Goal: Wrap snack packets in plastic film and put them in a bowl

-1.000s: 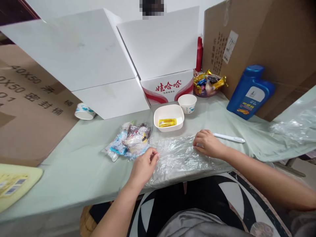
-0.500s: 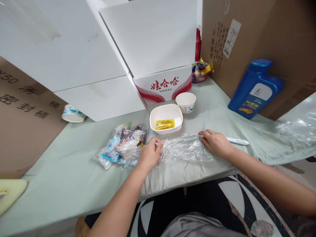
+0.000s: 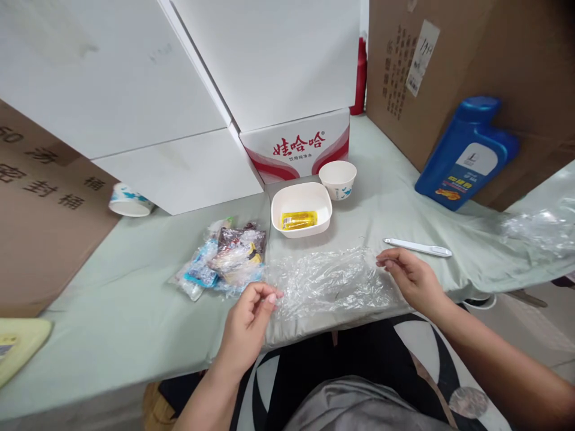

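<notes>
A crinkled clear plastic bag (image 3: 330,281) lies spread flat near the table's front edge. My left hand (image 3: 245,320) is closed, thumb and fingertips pinching its left end. At the opposite end, my right hand (image 3: 411,275) has its thumb and fingers pressed together on the bag's upper right corner. Just beyond the bag stands a white oblong bowl (image 3: 281,196) holding a yellow-wrapped packet (image 3: 299,220). Left of the bag is a heap of small wrapped packets (image 3: 236,254). A slim white tool (image 3: 417,246), perhaps a cutter, rests beyond my right hand.
A round paper bowl (image 3: 338,178) stands behind the oblong one, before a printed white carton (image 3: 299,149). A blue bottle (image 3: 467,155) leans by a large cardboard box (image 3: 431,120) at right. Another paper cup (image 3: 130,200) lies at left. A pale yellow object (image 3: 22,344) sits at the left edge.
Both hands have come nearer to me and farther apart, drawing the plastic bag out wider. The white tool now shows fully. A bag of wrapped snacks beside the printed carton no longer shows.
</notes>
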Available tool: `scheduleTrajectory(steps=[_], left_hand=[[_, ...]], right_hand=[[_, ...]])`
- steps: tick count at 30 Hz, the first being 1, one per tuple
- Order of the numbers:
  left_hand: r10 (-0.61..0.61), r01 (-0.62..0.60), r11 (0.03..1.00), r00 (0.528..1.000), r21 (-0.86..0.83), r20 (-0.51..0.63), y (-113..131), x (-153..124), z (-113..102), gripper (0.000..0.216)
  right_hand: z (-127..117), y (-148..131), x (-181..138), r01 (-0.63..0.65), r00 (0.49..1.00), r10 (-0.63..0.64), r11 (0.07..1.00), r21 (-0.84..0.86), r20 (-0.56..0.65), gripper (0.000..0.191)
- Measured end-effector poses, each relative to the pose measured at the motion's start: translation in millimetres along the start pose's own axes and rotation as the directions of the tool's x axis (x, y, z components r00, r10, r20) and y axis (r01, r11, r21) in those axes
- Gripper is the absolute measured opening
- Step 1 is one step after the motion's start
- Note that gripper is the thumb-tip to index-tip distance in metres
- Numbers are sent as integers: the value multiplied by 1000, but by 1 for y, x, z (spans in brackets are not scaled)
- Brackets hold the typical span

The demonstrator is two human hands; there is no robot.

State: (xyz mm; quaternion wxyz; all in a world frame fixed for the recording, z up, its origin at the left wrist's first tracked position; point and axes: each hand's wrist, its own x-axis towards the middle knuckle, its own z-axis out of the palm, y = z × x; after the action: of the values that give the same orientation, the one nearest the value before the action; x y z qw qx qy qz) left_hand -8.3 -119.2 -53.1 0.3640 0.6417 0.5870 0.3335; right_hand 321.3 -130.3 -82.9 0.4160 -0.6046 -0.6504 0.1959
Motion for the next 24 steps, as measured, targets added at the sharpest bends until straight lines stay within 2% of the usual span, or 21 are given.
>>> scheduleTrajectory(steps=[2, 3, 5, 8, 12, 14, 16, 17, 19, 21, 22, 24], left_hand=[[-13, 11, 999, 999, -51, -48, -2, 12, 10, 20], [-22, 22, 1000, 998, 0, -66, -5, 18, 16, 18], [-11, 37, 975, 993, 219, -119, -13, 28, 28, 12], [68, 40, 854, 980, 518, -188, -24, 35, 40, 10], [115, 36, 754, 976, 656, -185, -24, 31, 37, 20], [213, -9, 723, 954, 690, -211, -15, 27, 30, 22], [369, -112, 688, 905, 717, -213, -4, 22, 27, 21], [442, -199, 661, 883, 723, -161, 2, 20, 27, 22], [521, -418, 584, 850, 696, 74, 7, 16, 33, 29], [488, -585, 516, 801, 625, 347, 5, 13, 44, 46], [444, -606, 504, 793, 615, 418, 1, 12, 49, 55], [373, -592, 507, 806, 627, 460, -8, 9, 58, 68]], right_hand=[[7, 2, 7, -13, 999, 10, 997, -74, -46, 22], [11, 4, 11, 2, 998, -12, 989, -149, -61, 23], [18, 9, 18, 33, 997, -57, 941, -336, -61, 25], [26, 15, 25, 26, 999, -41, 823, -568, -13, 28], [28, 16, 25, 50, 999, -50, 725, -687, 20, 30], [29, 14, 24, 66, 998, -61, 708, -703, 32, 31], [30, 12, 23, 80, 997, -66, 693, -717, 47, 31], [31, 11, 23, 85, 996, -66, 685, -723, 54, 31], [32, 11, 23, 93, 996, -63, 676, -731, 68, 32], [30, 12, 25, 90, 996, -47, 674, -733, 79, 31], [27, 13, 26, 86, 996, -37, 671, -736, 82, 30], [17, 13, 29, 78, 997, -43, 659, -748, 67, 28]])
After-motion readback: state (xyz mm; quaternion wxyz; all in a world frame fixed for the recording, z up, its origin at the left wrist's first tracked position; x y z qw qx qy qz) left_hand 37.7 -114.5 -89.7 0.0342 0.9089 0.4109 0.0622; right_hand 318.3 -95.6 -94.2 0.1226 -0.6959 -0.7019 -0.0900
